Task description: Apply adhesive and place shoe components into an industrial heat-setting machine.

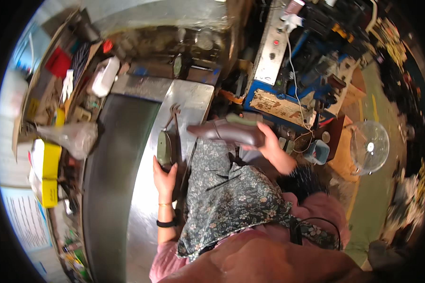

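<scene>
My right hand (273, 148) grips the heel end of a dark brown leather shoe (226, 132), held sideways over my lap with its toe to the left. A strip of green shows along the shoe's far side. At the edge of the metal bench, my left hand (165, 181) closes thumb and fingers round the near end of a green shoe last (164, 147). Dark brown material borders the last's right side. Just beyond the last lies a dark tool with a forked end (174, 111). The fingertips of my right hand are partly hidden behind the shoe.
A dark conveyor belt (113, 188) runs left of the metal bench (139, 203). Shelves at the left hold a white container (105, 77), a plastic bag (75, 137) and yellow boxes (47, 165). A blue machine (281, 101), a bin (317, 152) and a fan (369, 147) stand right.
</scene>
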`<state>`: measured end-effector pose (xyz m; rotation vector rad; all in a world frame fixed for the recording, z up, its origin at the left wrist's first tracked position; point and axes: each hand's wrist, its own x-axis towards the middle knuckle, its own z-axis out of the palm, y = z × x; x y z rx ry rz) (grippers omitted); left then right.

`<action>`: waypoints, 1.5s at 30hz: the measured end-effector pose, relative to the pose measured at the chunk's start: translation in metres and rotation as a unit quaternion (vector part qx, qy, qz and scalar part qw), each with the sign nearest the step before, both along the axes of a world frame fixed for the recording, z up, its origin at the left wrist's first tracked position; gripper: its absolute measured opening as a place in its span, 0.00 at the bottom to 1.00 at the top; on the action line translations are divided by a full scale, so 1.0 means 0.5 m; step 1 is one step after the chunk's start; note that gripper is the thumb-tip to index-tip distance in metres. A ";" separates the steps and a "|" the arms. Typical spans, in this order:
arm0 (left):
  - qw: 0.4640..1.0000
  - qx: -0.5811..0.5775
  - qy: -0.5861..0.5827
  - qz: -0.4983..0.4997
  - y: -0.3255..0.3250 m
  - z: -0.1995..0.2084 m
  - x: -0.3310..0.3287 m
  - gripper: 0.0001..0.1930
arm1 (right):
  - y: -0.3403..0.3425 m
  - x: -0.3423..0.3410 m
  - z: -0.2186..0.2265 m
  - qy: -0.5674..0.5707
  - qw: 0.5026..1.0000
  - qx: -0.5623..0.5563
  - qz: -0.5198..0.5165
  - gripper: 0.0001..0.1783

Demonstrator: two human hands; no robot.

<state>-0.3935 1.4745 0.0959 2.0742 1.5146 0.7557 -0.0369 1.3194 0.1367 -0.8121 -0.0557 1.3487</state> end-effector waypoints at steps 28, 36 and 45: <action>0.842 -0.375 -0.251 -0.297 -0.152 0.017 0.129 0.35 | -0.104 0.342 0.257 -0.514 0.839 0.048 -0.172 0.48; 0.840 -0.385 -0.312 -0.222 -0.164 -0.049 0.087 0.25 | -0.170 0.663 0.347 -0.777 0.420 -0.409 -0.229 0.43; 0.844 -0.384 -0.299 -0.224 -0.169 -0.075 0.124 0.21 | -0.186 0.706 0.416 -0.776 0.454 -0.428 -0.094 0.45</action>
